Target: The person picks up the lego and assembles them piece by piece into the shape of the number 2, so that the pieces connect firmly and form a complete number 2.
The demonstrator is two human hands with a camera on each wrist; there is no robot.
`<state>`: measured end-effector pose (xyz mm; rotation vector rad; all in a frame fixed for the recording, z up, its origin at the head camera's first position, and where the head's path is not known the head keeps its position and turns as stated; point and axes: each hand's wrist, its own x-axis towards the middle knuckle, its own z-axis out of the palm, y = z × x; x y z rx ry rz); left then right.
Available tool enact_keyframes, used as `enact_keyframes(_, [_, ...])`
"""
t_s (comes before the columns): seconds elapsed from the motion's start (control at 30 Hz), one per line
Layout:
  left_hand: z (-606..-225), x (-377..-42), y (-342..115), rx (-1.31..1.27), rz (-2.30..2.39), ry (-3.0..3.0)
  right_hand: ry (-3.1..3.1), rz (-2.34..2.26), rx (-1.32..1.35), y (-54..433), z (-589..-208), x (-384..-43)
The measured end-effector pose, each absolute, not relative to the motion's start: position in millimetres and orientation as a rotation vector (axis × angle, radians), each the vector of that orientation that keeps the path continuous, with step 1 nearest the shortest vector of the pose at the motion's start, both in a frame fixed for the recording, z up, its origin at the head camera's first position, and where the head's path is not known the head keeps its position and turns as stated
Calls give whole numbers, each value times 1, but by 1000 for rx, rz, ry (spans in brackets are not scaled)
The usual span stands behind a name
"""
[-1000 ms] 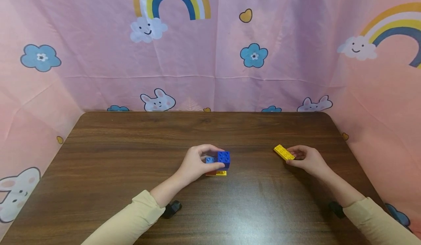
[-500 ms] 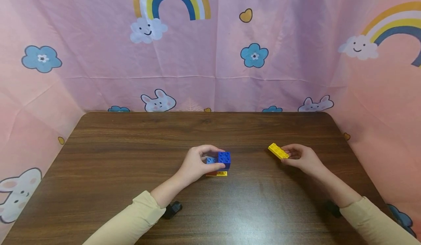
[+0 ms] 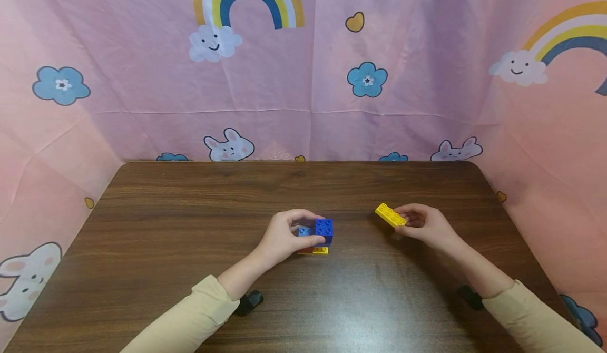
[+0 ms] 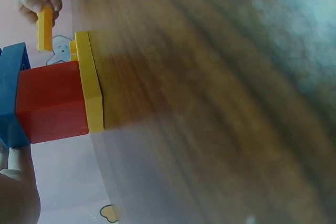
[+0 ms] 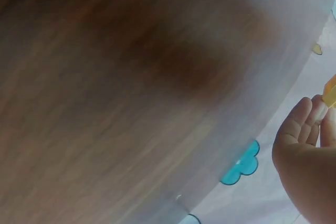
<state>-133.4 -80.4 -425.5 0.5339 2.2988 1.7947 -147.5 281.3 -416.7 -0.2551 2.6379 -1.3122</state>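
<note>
My left hand (image 3: 284,234) grips a small stack of toy building bricks near the middle of the table, thumb on the near side and fingers behind. On top of the stack sits a dark blue brick (image 3: 324,228), beside the lighter blue studs (image 3: 304,231) of a piece below it. The left wrist view shows a red brick (image 4: 52,102) between the blue piece (image 4: 13,95) and a thin yellow base brick (image 4: 90,82), which stands on the table. To the right, my right hand (image 3: 429,224) pinches a flat yellow brick (image 3: 391,215) by its near end, tilted above the tabletop.
The brown wooden table (image 3: 189,195) has its far edge against a pink patterned curtain (image 3: 284,89), which also hangs along both sides. A black device (image 3: 248,303) is at my left wrist, and another black device (image 3: 470,296) at my right.
My right hand has carried the flat yellow brick to the left and slightly away from me, closer to the stack. My left hand keeps its hold on the stack in the same place.
</note>
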Motion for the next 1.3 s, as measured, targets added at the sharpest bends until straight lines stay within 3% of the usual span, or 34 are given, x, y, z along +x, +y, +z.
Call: enact_keyframes(1.3, [-426,-135,-81,514,1785,2291,2561,-1420,-390,230,-382,-160])
